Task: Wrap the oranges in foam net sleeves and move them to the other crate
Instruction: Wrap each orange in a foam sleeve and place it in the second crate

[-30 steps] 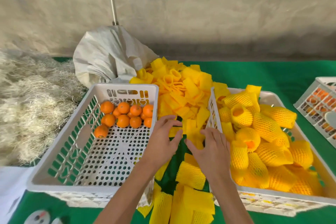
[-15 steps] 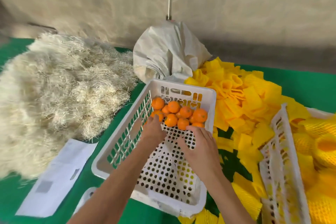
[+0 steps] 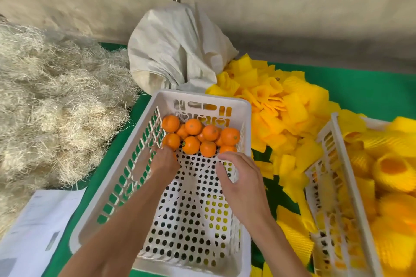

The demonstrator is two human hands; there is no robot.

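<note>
Left of the white crate point(image 3: 126, 189) lies a heap of pale straw point(image 3: 51, 105). Inside the crate, the left hand point(image 3: 163, 162) reaches the near edge of the oranges point(image 3: 198, 136) piled at its far end; its fingers are hidden, so I cannot tell its grip. The right hand point(image 3: 240, 183) hovers spread, empty. Right of the crate lie loose foam net sleeves point(image 3: 281, 105), then a second crate point(image 3: 335, 155) of wrapped fruit.

I'm seeing through one head-worn wide-angle camera, looking steeply forward and down, sitting close over the white crate point(image 3: 203, 99) on the green table point(image 3: 364, 87) (no second view overlapping).
</note>
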